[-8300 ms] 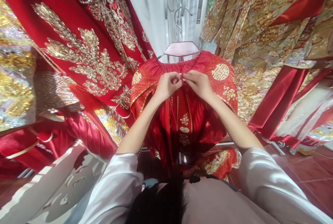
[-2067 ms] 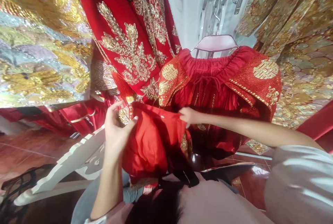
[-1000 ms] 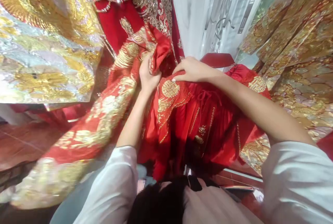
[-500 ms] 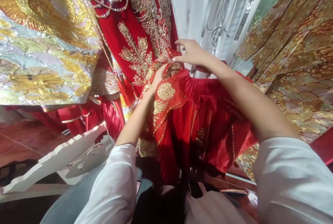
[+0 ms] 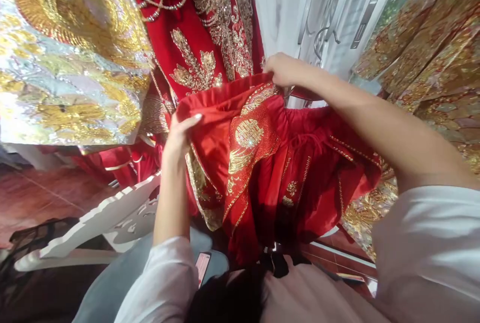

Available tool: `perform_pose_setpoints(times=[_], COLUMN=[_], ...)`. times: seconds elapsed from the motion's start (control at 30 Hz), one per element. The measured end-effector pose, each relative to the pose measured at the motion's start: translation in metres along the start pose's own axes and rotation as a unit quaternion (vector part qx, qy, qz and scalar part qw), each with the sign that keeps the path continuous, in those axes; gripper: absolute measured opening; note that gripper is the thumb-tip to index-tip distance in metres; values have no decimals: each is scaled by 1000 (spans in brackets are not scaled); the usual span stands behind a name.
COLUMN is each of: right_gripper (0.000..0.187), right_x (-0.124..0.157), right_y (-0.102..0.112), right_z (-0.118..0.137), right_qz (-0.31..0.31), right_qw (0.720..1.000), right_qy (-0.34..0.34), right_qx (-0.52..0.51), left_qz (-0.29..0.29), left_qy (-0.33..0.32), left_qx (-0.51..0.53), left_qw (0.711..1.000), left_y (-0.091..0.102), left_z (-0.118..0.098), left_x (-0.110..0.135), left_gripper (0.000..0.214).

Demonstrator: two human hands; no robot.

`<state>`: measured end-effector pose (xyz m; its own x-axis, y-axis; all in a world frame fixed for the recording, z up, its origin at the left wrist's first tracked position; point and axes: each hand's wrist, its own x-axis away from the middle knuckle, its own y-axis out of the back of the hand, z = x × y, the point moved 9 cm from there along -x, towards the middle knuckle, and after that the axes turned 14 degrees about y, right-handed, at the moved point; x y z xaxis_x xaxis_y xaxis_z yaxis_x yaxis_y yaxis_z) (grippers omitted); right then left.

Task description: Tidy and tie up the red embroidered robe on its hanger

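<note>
A red skirt (image 5: pixel 213 143) with a gathered waistband is stretched wide between my two hands, its plain inner side showing at the left. My left hand (image 5: pixel 180 133) grips the left end of the waistband, thumb on top. At the right end, my right hand (image 5: pixel 282 69) pinches the waistband in closed fingers. A red panel (image 5: pixel 249 133) with a round gold emblem hangs from the front. Behind the skirt hangs a red jacket (image 5: pixel 161 38) with gold leaf embroidery and strings of beads.
Gold-and-silver embroidered cloth (image 5: pixel 75 73) hangs at the left, a gold patterned garment (image 5: pixel 442 78) at the right. A metal hanger hook (image 5: pixel 318 45) stands before the white door frame (image 5: pixel 281 8). Below are a white carved wooden piece (image 5: pixel 93 218) and a phone (image 5: pixel 202 265).
My left hand has moved left and pulled the bunched waistband out wide. My right hand, loosely open before, now grips its right end.
</note>
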<state>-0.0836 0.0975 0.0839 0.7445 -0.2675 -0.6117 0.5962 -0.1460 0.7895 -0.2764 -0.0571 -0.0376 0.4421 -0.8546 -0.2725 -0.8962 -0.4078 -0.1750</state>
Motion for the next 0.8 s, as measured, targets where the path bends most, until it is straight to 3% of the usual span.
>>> perform_pose_setpoints(times=[0.03, 0.1, 0.2, 0.3, 0.4, 0.53, 0.6, 0.7, 0.8], right_gripper=[18, 15, 15, 15, 14, 16, 18, 19, 28], right_x=[3, 9, 17, 22, 23, 21, 19, 24, 50], right_y=[2, -1, 0, 1, 0, -3, -2, 6, 33], right_z=[4, 9, 18, 18, 11, 6, 8, 20, 40], right_qz=[13, 64, 74, 62, 47, 40, 38, 53, 37], right_qw=[999, 995, 990, 988, 988, 991, 990, 988, 982], right_qy=[21, 25, 4, -37, -48, -28, -34, -40, -14], right_qx=[27, 73, 117, 136, 137, 127, 130, 143, 185], left_qz=[-45, -69, 7, 17, -42, -123, -75, 77, 121], left_qy=[1, -18, -69, -148, -207, -238, -217, -140, -89], left_qx=[9, -2, -113, -194, -234, -234, -211, -191, -178], left_qw=[999, 997, 991, 970, 949, 935, 950, 968, 973], left_y=[9, -1, -68, -122, -135, -121, -127, -157, -169], left_z=[-5, -15, -14, 1, 4, -26, -36, -25, -7], left_x=[21, 63, 103, 106, 85, 38, 0, -54, -82], left_gripper=[41, 35, 38, 48, 49, 39, 41, 27, 18])
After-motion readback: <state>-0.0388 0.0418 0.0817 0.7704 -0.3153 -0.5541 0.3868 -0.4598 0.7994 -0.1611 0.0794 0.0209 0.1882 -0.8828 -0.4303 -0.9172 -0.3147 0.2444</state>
